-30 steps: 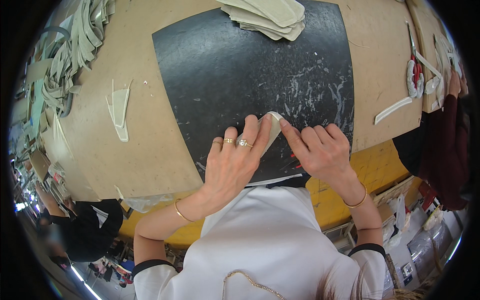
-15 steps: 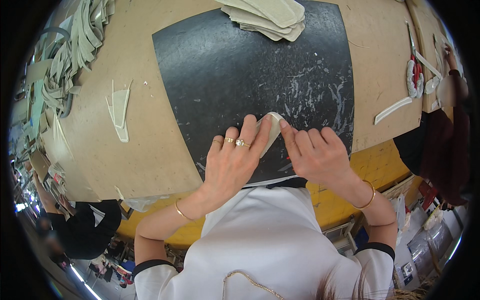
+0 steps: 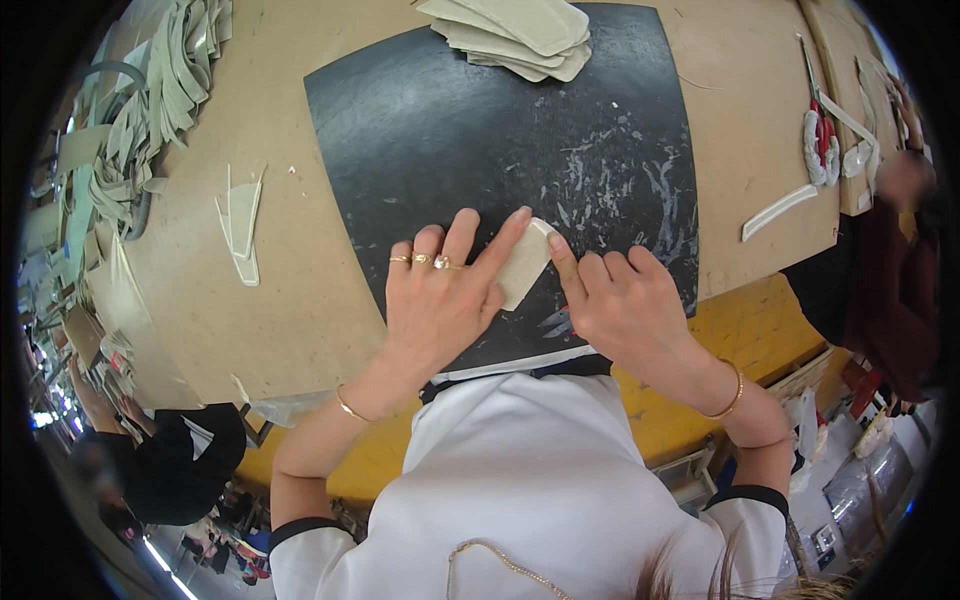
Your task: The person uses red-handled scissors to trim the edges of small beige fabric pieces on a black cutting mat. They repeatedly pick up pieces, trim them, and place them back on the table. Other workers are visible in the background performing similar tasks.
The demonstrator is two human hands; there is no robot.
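Observation:
A small beige shoe-upper-like piece (image 3: 522, 275) with a rounded, pale-edged tip lies on the black mat (image 3: 430, 130), close to my body. My left hand (image 3: 435, 285) is open, fingers spread; its index fingertip presses the tip's left side and its thumb rests by the lower left edge. My right hand (image 3: 625, 300) has its index fingertip on the tip's right side, other fingers curled; its thumb is hidden. Partly under that hand lies a metal tool with red parts (image 3: 560, 322). A stack of similar beige pieces (image 3: 520, 35) sits at the mat's far edge.
Two narrow beige pieces (image 3: 240, 225) lie left on the tan table (image 3: 290, 330). Bundled beige strips (image 3: 180, 80) hang at far left. Red-handled scissors (image 3: 820, 140) and a pale curved strip (image 3: 780, 212) lie right. Other people sit at both sides.
My left hand has shifted left, uncovering more of the beige piece, and its index finger now reaches the tip. The right index fingertip has slid slightly left along the edge.

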